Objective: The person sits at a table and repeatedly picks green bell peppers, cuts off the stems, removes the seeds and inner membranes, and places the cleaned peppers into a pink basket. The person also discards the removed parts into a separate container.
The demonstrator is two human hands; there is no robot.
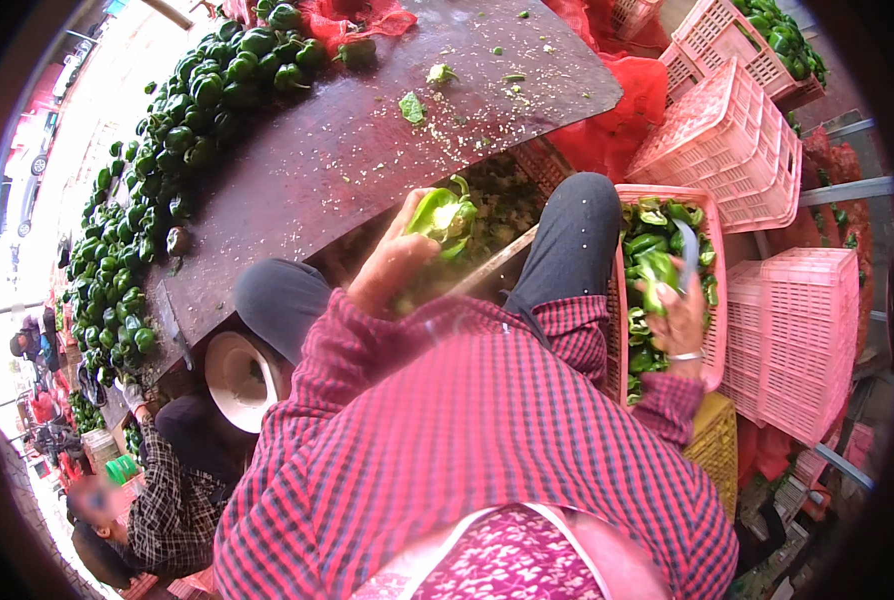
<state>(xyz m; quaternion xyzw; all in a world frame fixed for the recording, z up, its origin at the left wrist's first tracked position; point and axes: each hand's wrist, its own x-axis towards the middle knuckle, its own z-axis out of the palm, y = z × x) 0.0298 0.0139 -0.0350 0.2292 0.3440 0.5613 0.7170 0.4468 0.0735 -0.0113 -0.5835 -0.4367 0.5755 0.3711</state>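
Observation:
My left hand (402,259) holds an opened piece of green bell pepper (443,215), its pale core and curved stem showing, over a container of pepper scraps (503,187) between my knees. Over a pink plastic crate (719,300) at my right, my right hand (676,315) grips a knife with a curved blade (690,247) together with another piece of green pepper (653,274). Cut green peppers (645,244) fill much of that crate. Whole green bell peppers (184,139) lie heaped along the far left side of the dark table (304,165).
Seeds and scraps dot the tabletop; a long blade (173,322) lies by its left edge. Stacked pink crates (792,330) and a yellow crate (713,442) stand at right. A white bucket (240,382) is by my left knee. A co-worker (169,495) sits at lower left.

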